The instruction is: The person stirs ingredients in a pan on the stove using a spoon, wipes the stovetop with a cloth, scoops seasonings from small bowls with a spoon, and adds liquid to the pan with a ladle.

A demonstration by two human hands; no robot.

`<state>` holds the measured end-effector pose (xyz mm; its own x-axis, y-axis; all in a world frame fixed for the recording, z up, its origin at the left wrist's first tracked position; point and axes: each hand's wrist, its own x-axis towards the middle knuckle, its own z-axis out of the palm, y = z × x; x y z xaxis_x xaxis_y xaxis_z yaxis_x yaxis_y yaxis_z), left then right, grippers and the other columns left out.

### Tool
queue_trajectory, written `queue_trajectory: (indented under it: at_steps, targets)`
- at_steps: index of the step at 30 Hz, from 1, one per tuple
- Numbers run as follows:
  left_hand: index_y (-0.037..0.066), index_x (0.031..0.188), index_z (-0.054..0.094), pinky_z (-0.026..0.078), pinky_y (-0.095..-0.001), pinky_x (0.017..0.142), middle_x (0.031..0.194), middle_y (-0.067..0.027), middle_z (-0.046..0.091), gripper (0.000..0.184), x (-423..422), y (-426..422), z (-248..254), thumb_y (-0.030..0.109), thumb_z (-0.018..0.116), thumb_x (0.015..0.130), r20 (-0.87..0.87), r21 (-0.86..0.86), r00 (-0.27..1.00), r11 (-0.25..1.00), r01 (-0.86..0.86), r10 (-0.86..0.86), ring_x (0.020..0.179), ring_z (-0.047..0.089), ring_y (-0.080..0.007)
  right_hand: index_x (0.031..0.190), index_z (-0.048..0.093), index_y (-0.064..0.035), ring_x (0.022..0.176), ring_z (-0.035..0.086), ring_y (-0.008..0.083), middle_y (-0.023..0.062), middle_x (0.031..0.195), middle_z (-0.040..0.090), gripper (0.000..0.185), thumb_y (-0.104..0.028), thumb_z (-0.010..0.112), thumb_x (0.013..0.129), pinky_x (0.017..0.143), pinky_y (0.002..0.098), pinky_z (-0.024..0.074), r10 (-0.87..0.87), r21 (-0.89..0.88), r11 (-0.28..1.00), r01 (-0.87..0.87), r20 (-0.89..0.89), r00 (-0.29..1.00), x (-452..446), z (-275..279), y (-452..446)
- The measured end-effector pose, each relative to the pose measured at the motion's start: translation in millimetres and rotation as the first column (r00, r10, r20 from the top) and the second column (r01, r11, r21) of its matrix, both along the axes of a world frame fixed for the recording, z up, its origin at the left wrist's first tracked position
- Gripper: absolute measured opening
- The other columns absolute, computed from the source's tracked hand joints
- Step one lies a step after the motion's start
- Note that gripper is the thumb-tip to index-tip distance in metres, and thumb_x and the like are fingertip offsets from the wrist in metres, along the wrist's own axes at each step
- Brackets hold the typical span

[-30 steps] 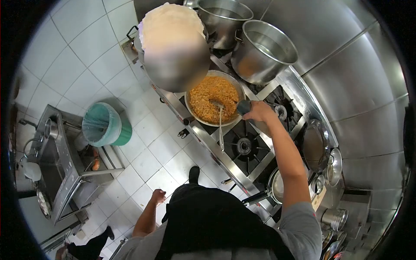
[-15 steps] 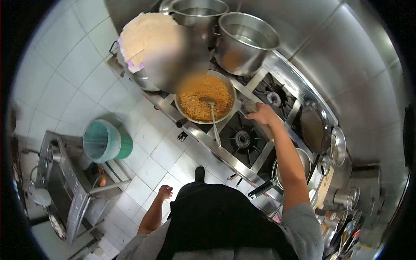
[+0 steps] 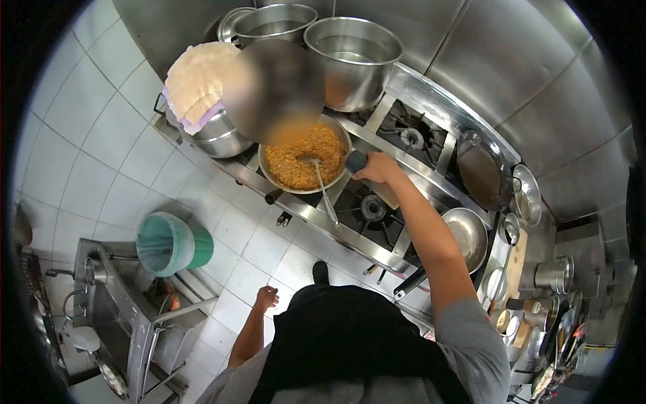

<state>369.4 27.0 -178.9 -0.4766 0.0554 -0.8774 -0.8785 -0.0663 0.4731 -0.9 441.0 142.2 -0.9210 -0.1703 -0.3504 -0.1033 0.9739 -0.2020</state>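
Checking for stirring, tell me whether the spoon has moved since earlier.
No: against the stove's front edge, the spoon points the same way; only the view turned.

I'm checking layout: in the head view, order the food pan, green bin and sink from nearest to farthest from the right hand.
1. Food pan, on the stove, just left
2. Green bin, on the floor, left
3. Sink, far lower left
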Motion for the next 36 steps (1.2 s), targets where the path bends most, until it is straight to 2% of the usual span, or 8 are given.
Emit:
queue_trajectory:
  at_steps: [2,5,7,10,16,19,28,36]
  targets:
    - [0.004,0.095,0.052,0.045,-0.0302,0.044,0.068,-0.0108,0.061,0.019,13.8,-14.6,-43.5,0.020,0.060,0.088,0.142,0.229,0.990,0.973,-0.030,-0.003,0.052,0.057,-0.0179,0.115,0.060,0.0013,0.103,0.060,0.0390,0.0241,0.109,0.064,0.080,-0.055,0.074,0.060,0.088,0.0398,0.0487,-0.095,-0.134,0.987,0.083,-0.080,0.992,10.3,-7.5,16.5]
    - [0.004,0.085,0.058,0.049,-0.0321,0.055,0.069,-0.0107,0.062,0.025,32.0,-16.5,-77.3,0.029,0.061,0.087,-0.191,-0.479,0.640,0.640,0.601,-0.744,0.060,0.061,-0.0211,0.121,0.054,0.0034,0.105,0.060,0.0369,0.0226,0.110,0.064,0.083,-0.053,0.076,0.064,0.091,0.0411,0.0468,-0.236,-0.382,0.903,0.196,-0.059,0.970,44.9,16.9,35.2]
    - [0.005,0.079,0.062,0.051,-0.0334,0.063,0.070,-0.0106,0.064,0.031,27.7,-16.8,-90.6,0.035,0.061,0.086,-0.176,-0.649,0.409,0.418,0.636,-0.895,0.065,0.063,-0.0233,0.120,0.054,0.0030,0.103,0.061,0.0349,0.0222,0.108,0.064,0.080,-0.049,0.078,0.065,0.090,0.0397,0.0469,-0.301,-0.589,0.786,0.188,-0.100,0.948,68.3,16.0,48.8]
    - [0.003,0.076,0.063,0.047,-0.0361,0.054,0.064,-0.0091,0.062,0.035,8.7,-10.9,-88.4,0.037,0.065,0.083,-0.082,-0.192,0.880,0.874,0.447,-0.468,0.056,0.059,-0.0196,0.117,0.054,-0.0014,0.102,0.061,0.0273,0.0175,0.107,0.063,0.069,-0.038,0.082,0.065,0.091,0.0363,0.0454,-0.396,-0.827,0.544,0.141,-0.105,0.912,111.6,27.9,63.1]
    - [0.006,0.076,0.066,0.049,-0.0375,0.058,0.074,-0.0114,0.065,0.029,-78.1,25.9,-78.3,0.035,0.066,0.082,-0.175,-0.479,0.387,0.421,0.770,-0.905,0.066,0.062,-0.0232,0.122,0.050,-0.0023,0.108,0.054,0.0232,0.0111,0.114,0.058,0.073,-0.030,0.085,0.065,0.098,0.0363,0.0400,-0.628,-0.964,0.264,0.028,-0.149,0.764,229.6,31.4,140.4]
    - [0.008,0.080,0.070,0.053,-0.0383,0.064,0.085,-0.0159,0.069,0.028,-94.0,61.3,-75.7,0.035,0.064,0.082,-0.313,-0.565,0.182,0.337,0.753,-0.932,0.076,0.067,-0.0291,0.122,0.050,-0.0020,0.109,0.054,0.0236,0.0104,0.114,0.057,0.071,-0.028,0.084,0.066,0.099,0.0359,0.0392,-0.686,-0.898,0.429,0.100,-0.252,0.682,304.8,57.8,200.6]
    - [0.007,0.082,0.069,0.052,-0.0383,0.065,0.086,-0.0161,0.069,0.028,-43.0,190.5,-18.8,0.035,0.064,0.082,-0.159,-0.460,0.222,0.272,0.846,-0.962,0.077,0.067,-0.0294,0.117,0.053,-0.0033,0.099,0.060,0.0185,0.0088,0.106,0.064,0.062,-0.021,0.083,0.066,0.090,0.0325,0.0460,-0.919,-0.840,0.386,0.382,-0.312,0.242,502.4,81.2,424.1]
    - [0.007,0.083,0.069,0.052,-0.0382,0.066,0.086,-0.0164,0.069,0.027,18.8,270.5,31.9,0.034,0.064,0.082,-0.098,-0.464,0.171,0.197,0.863,-0.980,0.078,0.067,-0.0296,0.112,0.052,-0.0022,0.098,0.062,0.0271,0.0150,0.105,0.064,0.058,-0.017,0.083,0.064,0.087,0.0364,0.0481,-0.927,-0.860,0.276,0.429,-0.356,-0.118,542.4,-16.3,564.1]
